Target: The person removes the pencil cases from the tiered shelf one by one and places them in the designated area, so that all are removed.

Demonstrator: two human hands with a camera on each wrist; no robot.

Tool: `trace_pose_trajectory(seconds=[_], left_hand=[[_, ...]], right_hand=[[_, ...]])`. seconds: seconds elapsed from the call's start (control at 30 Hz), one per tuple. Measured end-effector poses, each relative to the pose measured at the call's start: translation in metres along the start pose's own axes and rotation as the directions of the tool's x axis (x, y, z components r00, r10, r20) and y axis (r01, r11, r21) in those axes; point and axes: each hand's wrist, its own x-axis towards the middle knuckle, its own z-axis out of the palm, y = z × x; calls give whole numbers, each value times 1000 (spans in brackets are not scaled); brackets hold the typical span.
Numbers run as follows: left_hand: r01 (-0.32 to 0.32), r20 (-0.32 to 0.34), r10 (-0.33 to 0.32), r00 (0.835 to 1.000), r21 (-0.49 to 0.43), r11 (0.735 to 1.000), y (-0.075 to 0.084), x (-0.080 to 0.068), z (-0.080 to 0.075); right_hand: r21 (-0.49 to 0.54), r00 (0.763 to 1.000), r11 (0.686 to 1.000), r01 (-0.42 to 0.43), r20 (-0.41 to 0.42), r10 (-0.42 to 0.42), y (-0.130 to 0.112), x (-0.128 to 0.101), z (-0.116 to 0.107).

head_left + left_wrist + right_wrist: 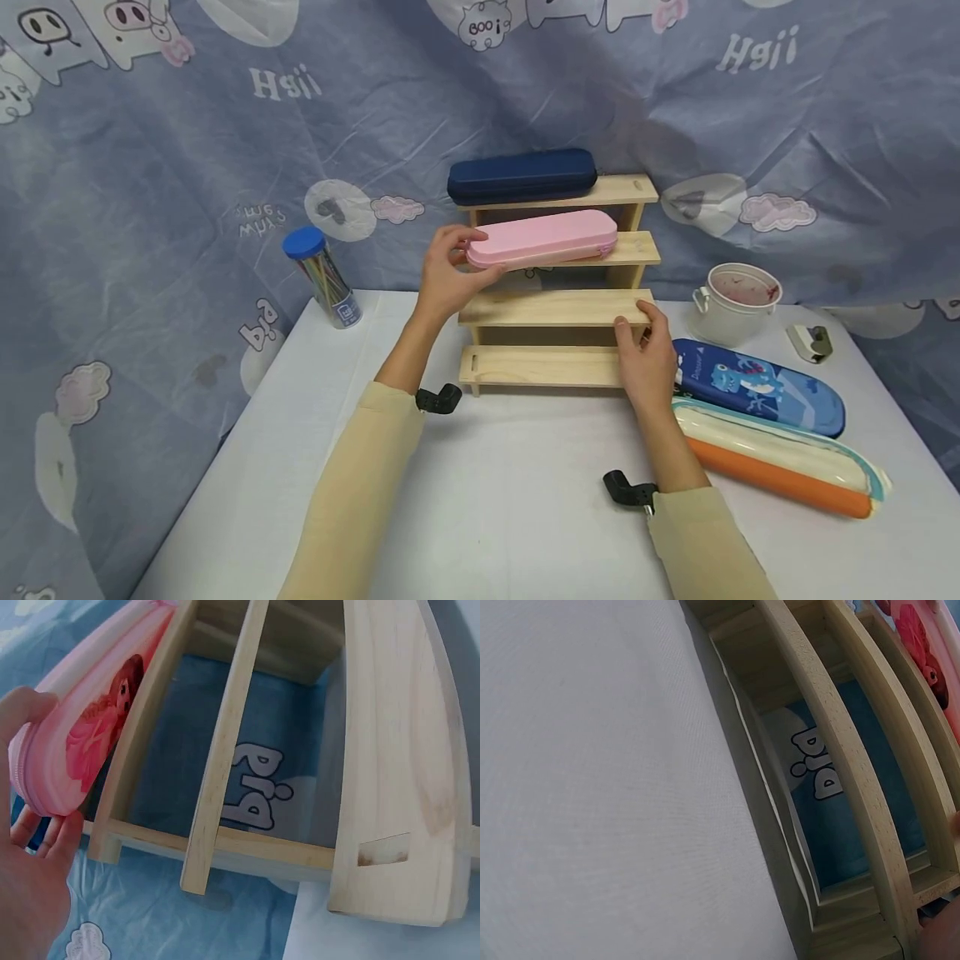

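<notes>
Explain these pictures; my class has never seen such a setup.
No robot: the left grip and right grip are a person's bare hands. The widest picture comes from a camera worn on the head; the others, from one on each wrist. On the table stand a wooden rack, a jar of sticks and a white pot; a dinosaur case and an orange-and-cream case lie to the right. The left grip pinches a pink case; the right grip holds the rack's right end.

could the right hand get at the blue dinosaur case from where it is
Probably yes: the right hand is close to the blue dinosaur case, and nothing covers most of its top. It would likely first need to let go of the wooden shelf, whose right end it holds.
</notes>
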Motion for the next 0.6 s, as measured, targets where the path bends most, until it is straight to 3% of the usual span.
trace_pose_trajectory(seconds=[0.27,0.6], left_hand=[[9,-57,-16,998,-130,992,-2,-8,-8],[1,-93,-18,995,-175,985,-1,-19,-20]], right_hand=[[1,1000,1000,29,-9,-29,0,0,-1],[-5,1000,1000,16,-3,-16,1,-1,-1]])
